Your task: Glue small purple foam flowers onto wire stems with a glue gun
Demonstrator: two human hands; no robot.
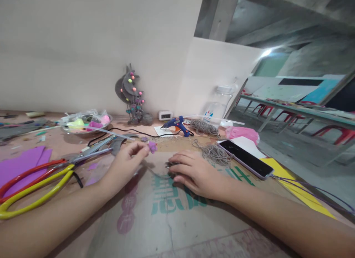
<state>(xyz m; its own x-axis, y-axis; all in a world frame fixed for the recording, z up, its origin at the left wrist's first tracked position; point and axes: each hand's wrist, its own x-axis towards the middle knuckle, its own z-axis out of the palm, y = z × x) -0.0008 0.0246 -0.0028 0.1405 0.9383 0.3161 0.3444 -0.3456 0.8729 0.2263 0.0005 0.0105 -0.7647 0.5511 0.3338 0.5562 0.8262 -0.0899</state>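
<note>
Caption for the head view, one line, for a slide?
Left hand pinches a small purple flower; right hand rests on printed cardboard, scissors and glue gun nearby.

Straight beyond your left hand [124, 165] rises a plain pale wall [83, 47]. Up and to the right of your right hand [196, 175] the room opens out: grey concrete ceiling beams [222, 14], a bright lamp [266, 52], a long table [291, 108] with red plastic chairs [332, 134] beneath it, and a grey floor [299, 154].

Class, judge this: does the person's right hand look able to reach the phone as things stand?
Probably yes: the phone lies close beside the right hand, with only a low bundle of grey cord between them.
</note>
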